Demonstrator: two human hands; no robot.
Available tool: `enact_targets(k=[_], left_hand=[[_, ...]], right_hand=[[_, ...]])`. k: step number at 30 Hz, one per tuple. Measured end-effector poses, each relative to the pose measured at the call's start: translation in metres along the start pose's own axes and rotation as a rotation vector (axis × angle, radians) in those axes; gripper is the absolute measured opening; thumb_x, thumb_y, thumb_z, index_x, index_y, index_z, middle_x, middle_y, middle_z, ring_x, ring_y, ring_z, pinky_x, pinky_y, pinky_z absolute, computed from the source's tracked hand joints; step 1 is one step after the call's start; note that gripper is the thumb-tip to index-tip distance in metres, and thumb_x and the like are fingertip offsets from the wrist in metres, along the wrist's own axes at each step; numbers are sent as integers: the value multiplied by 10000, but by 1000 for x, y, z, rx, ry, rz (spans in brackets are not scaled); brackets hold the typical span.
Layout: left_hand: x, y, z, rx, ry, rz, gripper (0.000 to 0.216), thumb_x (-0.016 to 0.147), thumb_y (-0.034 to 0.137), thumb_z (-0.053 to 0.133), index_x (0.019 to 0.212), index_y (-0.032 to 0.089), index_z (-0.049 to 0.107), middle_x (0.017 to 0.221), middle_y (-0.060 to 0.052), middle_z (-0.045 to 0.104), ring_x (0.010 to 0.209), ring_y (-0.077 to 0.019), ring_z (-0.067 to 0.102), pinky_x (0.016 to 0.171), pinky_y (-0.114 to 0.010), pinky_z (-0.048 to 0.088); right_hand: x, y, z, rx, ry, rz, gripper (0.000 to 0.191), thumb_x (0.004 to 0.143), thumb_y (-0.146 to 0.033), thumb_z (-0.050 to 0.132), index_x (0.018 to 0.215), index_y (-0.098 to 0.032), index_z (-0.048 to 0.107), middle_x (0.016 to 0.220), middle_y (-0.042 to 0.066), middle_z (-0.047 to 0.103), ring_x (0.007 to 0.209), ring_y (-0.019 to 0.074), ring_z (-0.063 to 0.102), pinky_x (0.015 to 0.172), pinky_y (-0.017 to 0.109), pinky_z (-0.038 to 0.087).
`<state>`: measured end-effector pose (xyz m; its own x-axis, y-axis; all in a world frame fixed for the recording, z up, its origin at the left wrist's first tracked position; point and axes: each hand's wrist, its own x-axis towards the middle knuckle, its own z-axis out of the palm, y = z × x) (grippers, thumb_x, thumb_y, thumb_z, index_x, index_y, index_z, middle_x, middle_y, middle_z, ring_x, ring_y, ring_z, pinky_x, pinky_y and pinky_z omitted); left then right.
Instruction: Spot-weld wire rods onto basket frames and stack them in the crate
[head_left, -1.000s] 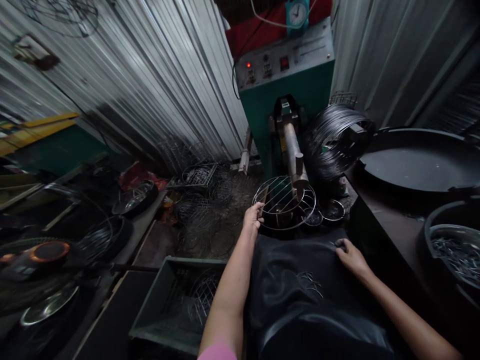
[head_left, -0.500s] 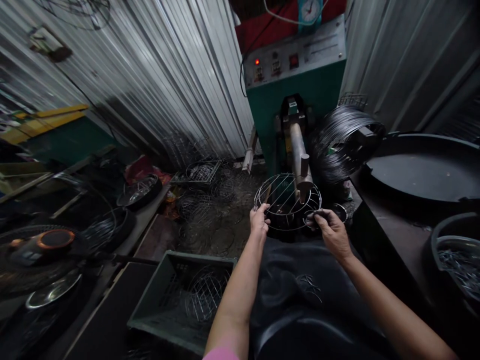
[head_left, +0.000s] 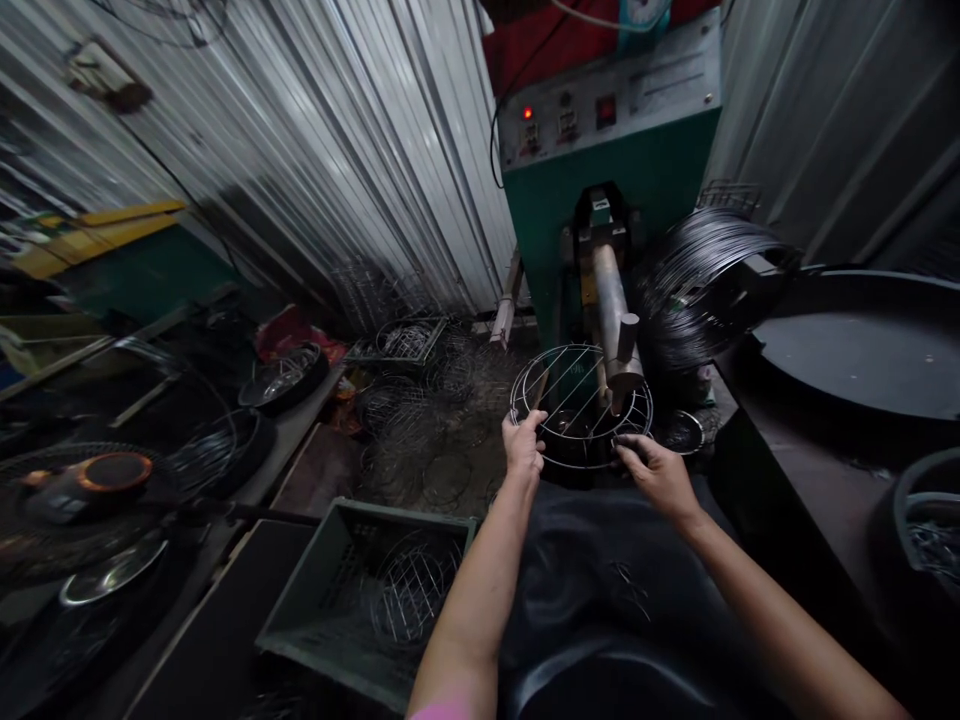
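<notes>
Person seated facing a green box-shaped machine with a grey control panel (head_left: 637, 190). The round silver wire rack (head_left: 571, 398) lies straight ahead of both hands, close in, held roughly flat with its far edge tipped up a little. Left hand (head_left: 523, 447) is closed on the near-left rim, thumb over the top wire. Right hand (head_left: 656, 470) is curled shut on the near-right rim; whether it also pinches a loose bit of wire, cannot tell. The two hands are about equally near, one on each side of the near rim, and the rack reaches away from them toward the machine. Being a ring, the rack has no long axis of its own; its parallel cross wires slant from near-left to far-right. The dull metal cylindrical arm (head_left: 611, 300) runs out from the machine toward the person, its tip standing over the rack right of centre, so nearer the right hand. A coil of dark wire (head_left: 705, 280) sits just right of the arm. Green plastic crate (head_left: 330, 600) low to the left.
</notes>
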<state>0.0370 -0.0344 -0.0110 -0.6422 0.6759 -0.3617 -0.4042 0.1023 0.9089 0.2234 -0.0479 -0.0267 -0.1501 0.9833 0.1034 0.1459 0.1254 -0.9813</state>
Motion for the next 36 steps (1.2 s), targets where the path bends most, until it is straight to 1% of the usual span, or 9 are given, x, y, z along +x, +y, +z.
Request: enact_targets(k=[3, 6, 13, 20, 25, 28, 30, 33, 36], left_hand=[[0, -1, 1, 14, 1, 20, 409, 512, 223, 680, 867, 184, 480, 616, 61, 450, 427, -45, 398, 331, -146, 195], [0, -1, 1, 26, -8, 30, 383, 518, 233, 675, 845, 179, 482, 638, 49, 473, 428, -43, 400, 331, -150, 199], [-2, 3, 7, 33, -17, 5, 355, 496, 246, 682, 788, 172, 495, 593, 57, 455, 415, -39, 384, 326, -146, 194], [4, 3, 13, 8, -42, -51, 290, 487, 249, 680, 662, 167, 463, 533, 62, 421, 382, -41, 365, 308, -152, 171], [10, 4, 17, 32, -1, -104, 243, 508, 217, 671, 621, 164, 462, 481, 76, 367, 350, -37, 321, 308, -160, 169], [10, 6, 19, 45, 7, -112, 226, 513, 206, 671, 601, 156, 469, 472, 71, 373, 351, -36, 325, 313, -156, 161], [8, 7, 20, 31, 15, -106, 224, 510, 197, 675, 608, 152, 480, 472, 69, 387, 355, -35, 331, 316, -153, 169], [7, 7, 20, 29, 48, -117, 231, 509, 195, 680, 596, 152, 470, 459, 73, 380, 348, -32, 315, 313, -157, 180], [7, 7, 20, 46, 54, -126, 254, 502, 215, 693, 584, 154, 461, 456, 75, 373, 342, -32, 309, 311, -162, 156]], right_hand=[[2, -1, -2, 32, -26, 31, 326, 708, -476, 610, 845, -180, 634, 663, 35, 661, 582, 187, 634, 494, 291, 512], [2, -3, -3, 103, -32, 55, 332, 706, -485, 611, 836, -179, 614, 696, 40, 664, 606, 188, 642, 499, 289, 520], [4, -5, -7, 89, -11, 19, 364, 708, -512, 613, 823, -167, 612, 732, 51, 668, 603, 181, 646, 528, 280, 515], [12, -9, -10, 38, -29, -4, 336, 731, -477, 589, 844, -161, 613, 676, 41, 658, 582, 179, 641, 523, 278, 510], [21, -13, -9, 23, -14, -16, 307, 719, -464, 598, 801, -169, 621, 621, 23, 648, 546, 168, 622, 529, 282, 512], [22, -13, -7, 56, -12, 6, 293, 712, -456, 607, 779, -171, 629, 603, 16, 643, 545, 161, 621, 553, 281, 518], [18, -11, -6, 125, 12, 49, 300, 697, -454, 624, 790, -169, 636, 644, 22, 655, 571, 162, 635, 580, 285, 529], [6, -5, -11, 219, 111, 103, 348, 680, -456, 651, 860, -158, 655, 722, 40, 674, 603, 167, 644, 606, 301, 541], [-7, -2, -17, 233, 171, 115, 386, 705, -466, 640, 936, -157, 664, 796, 55, 684, 614, 159, 639, 620, 307, 543]])
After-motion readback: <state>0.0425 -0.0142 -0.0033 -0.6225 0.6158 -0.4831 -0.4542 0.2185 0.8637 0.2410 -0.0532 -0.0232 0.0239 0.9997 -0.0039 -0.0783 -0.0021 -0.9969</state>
